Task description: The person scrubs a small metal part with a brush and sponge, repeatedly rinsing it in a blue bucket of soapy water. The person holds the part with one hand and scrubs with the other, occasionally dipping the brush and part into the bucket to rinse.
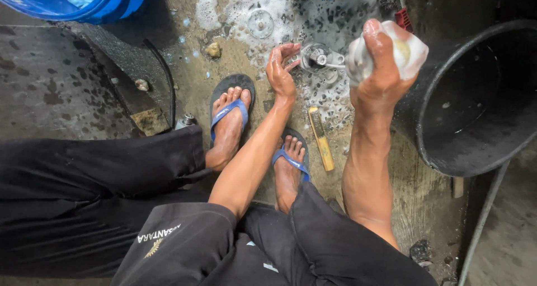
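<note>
Head view: right hand [386, 73] is clenched around a soapy white sponge [411, 51]; left hand [281, 68], fingers spread, touches a glass mug [319, 57] on the sudsy floor [240, 17]. Washing step in hand; scrubbing needs the mug steadied. Yellow brush [321, 137] lies near, black tub [475, 95] beside.

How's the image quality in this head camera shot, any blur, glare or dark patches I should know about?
Head view: daylight is soft and even, with pale glare on the soapy foam over the wet concrete; the inside of the big black round tub is deep in shadow; the right hand squeezing a white soapy sponge and the clear glass item by the left hand look slightly soft; edges bow, wide-angle.
</note>
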